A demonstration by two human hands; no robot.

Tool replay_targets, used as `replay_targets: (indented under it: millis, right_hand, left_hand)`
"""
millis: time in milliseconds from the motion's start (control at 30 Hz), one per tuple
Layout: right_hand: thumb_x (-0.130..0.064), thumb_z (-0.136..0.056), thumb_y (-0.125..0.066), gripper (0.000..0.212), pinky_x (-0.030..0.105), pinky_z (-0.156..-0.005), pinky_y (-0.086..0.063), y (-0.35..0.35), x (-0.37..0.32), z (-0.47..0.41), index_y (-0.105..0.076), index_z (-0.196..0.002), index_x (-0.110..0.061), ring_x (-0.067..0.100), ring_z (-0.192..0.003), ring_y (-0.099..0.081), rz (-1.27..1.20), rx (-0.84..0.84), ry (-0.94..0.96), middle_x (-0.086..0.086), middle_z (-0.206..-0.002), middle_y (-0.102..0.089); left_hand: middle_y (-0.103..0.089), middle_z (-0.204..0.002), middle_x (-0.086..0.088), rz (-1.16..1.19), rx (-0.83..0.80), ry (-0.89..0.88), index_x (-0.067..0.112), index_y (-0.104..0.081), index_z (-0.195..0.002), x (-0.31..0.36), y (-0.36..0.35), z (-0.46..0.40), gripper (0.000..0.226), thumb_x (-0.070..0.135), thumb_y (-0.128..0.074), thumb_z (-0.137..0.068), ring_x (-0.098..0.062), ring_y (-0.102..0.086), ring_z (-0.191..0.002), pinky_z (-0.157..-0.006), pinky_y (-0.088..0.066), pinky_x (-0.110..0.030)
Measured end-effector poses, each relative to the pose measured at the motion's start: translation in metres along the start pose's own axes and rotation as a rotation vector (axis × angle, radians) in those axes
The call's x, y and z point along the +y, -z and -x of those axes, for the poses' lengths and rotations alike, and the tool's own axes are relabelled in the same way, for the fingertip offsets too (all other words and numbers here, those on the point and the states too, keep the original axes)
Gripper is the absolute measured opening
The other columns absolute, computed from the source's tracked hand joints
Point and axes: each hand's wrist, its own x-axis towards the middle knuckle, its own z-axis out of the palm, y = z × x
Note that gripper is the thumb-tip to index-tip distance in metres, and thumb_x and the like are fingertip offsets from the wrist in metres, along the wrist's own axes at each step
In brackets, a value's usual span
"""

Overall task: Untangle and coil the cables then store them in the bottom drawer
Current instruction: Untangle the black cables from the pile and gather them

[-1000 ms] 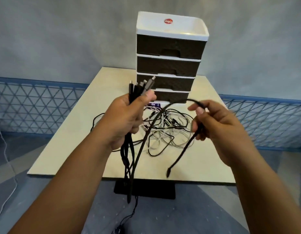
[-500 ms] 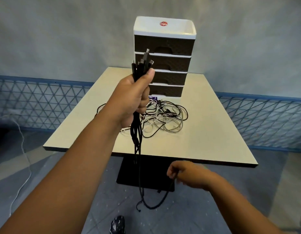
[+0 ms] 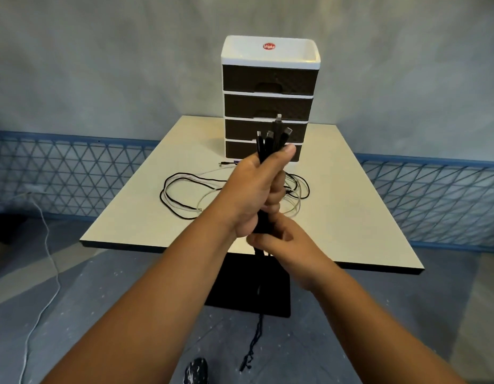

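Note:
My left hand (image 3: 254, 192) grips a bundle of black cables (image 3: 270, 142) upright, with several plug ends sticking out above my thumb. Just below it, my right hand (image 3: 284, 245) wraps around the same bundle where it hangs down. The loose ends (image 3: 252, 345) dangle past the table edge toward the floor. A tangle of black and white cables (image 3: 184, 195) lies on the cream table (image 3: 351, 217). Behind it stands a four-drawer unit (image 3: 269, 87) with dark fronts; its bottom drawer (image 3: 237, 151) is closed and partly hidden by my hand.
The table has a black pedestal base (image 3: 279, 297). A white cord (image 3: 50, 256) trails over the floor at the left. A blue lattice fence (image 3: 434, 200) runs along the wall behind. A dark shoe (image 3: 196, 372) shows at the bottom edge.
My right hand has risen from below the table edge to the bundle just under my left hand. My left hand has lowered slightly with the cables.

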Motion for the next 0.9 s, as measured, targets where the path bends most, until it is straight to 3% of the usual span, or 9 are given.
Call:
replay_targets:
  millis: [33,100,200,267,333,500,667,767,900]
  right_hand:
    - [-0.014,-0.086,-0.063,0.007,0.034,-0.072,-0.048,-0.008,0.001,0.000,-0.061,-0.093,-0.013,0.017,-0.070,-0.061,-0.036,0.001,0.001,0.001,-0.073,-0.063]
    - [-0.025,-0.092,-0.060,0.022,0.037,-0.063,-0.043,-0.019,0.009,0.000,-0.054,-0.073,-0.016,0.018,-0.051,-0.052,-0.090,0.053,0.002,-0.003,-0.054,-0.051]
    - [-0.038,-0.090,-0.058,0.035,0.029,-0.050,-0.032,-0.029,0.016,-0.001,-0.041,-0.071,-0.014,0.014,-0.045,-0.034,-0.187,0.102,-0.013,-0.005,-0.052,-0.037]
    - [-0.039,-0.090,-0.059,0.036,0.030,-0.049,-0.026,-0.032,0.019,-0.004,-0.039,-0.073,-0.015,0.013,-0.046,-0.029,-0.231,0.101,-0.036,-0.004,-0.054,-0.034]
    - [-0.038,-0.091,-0.061,0.038,0.030,-0.048,-0.024,-0.035,0.025,-0.007,-0.038,-0.071,-0.017,0.013,-0.046,-0.028,-0.231,0.092,-0.058,-0.003,-0.053,-0.033]
    - [-0.038,-0.093,-0.059,0.039,0.023,-0.046,-0.034,-0.036,0.045,-0.021,-0.038,-0.070,-0.015,0.016,-0.047,-0.035,-0.107,0.072,-0.156,0.006,-0.055,-0.036]
    - [-0.036,-0.095,-0.058,0.033,0.029,-0.061,-0.042,-0.033,0.055,-0.049,-0.043,-0.077,-0.014,0.018,-0.054,-0.045,-0.045,0.010,-0.196,0.010,-0.061,-0.042]
    - [-0.035,-0.094,-0.060,0.032,0.023,-0.055,-0.037,-0.030,0.056,-0.071,-0.044,-0.082,-0.011,0.017,-0.055,-0.043,-0.039,0.001,-0.227,0.012,-0.064,-0.040]
    - [-0.035,-0.094,-0.062,0.034,0.027,-0.052,-0.031,-0.035,0.057,-0.102,-0.042,-0.078,-0.012,0.015,-0.050,-0.033,-0.088,-0.005,-0.243,0.005,-0.058,-0.034]
  left_hand:
    - [-0.025,-0.049,0.007,0.020,-0.019,-0.014,0.021,-0.033,-0.066,0.003,0.000,-0.001,0.037,0.025,-0.050,-0.099,-0.007,-0.016,-0.040,-0.042,-0.012,-0.021]
    - [-0.033,-0.053,0.003,0.057,-0.032,-0.057,0.018,-0.033,-0.066,0.011,0.004,-0.003,0.036,0.021,-0.047,-0.099,-0.007,-0.021,-0.039,-0.042,-0.017,-0.021]
    - [-0.058,-0.073,-0.003,0.100,0.008,-0.090,0.013,-0.047,-0.078,0.017,0.016,-0.006,0.024,0.025,-0.049,-0.100,-0.009,-0.039,-0.047,-0.049,-0.034,-0.021]
    - [-0.062,-0.079,-0.001,0.124,0.019,-0.088,0.013,-0.054,-0.094,0.013,0.024,-0.007,0.017,0.028,-0.049,-0.100,-0.008,-0.043,-0.050,-0.050,-0.038,-0.020]
    - [-0.052,-0.069,0.005,0.208,-0.003,-0.085,0.016,-0.055,-0.098,0.008,0.032,-0.009,0.015,0.028,-0.046,-0.101,-0.004,-0.033,-0.047,-0.044,-0.027,-0.016]
    - [-0.022,-0.050,0.009,0.349,0.094,-0.051,0.023,-0.049,-0.071,0.011,0.058,-0.022,0.028,0.041,-0.053,-0.092,-0.005,-0.011,-0.043,-0.039,-0.009,-0.018]
    - [-0.019,-0.049,0.009,0.282,0.150,-0.042,0.026,-0.035,-0.063,0.009,0.082,-0.044,0.039,0.053,-0.057,-0.082,-0.005,-0.012,-0.042,-0.037,-0.010,-0.018]
    - [-0.021,-0.048,0.010,0.256,0.151,-0.055,0.027,-0.033,-0.064,0.013,0.101,-0.063,0.039,0.049,-0.059,-0.081,-0.003,-0.015,-0.039,-0.035,-0.014,-0.016]
    - [-0.023,-0.048,0.010,0.270,0.143,-0.041,0.026,-0.035,-0.064,0.021,0.129,-0.090,0.036,0.045,-0.057,-0.085,-0.001,-0.017,-0.038,-0.035,-0.013,-0.015]
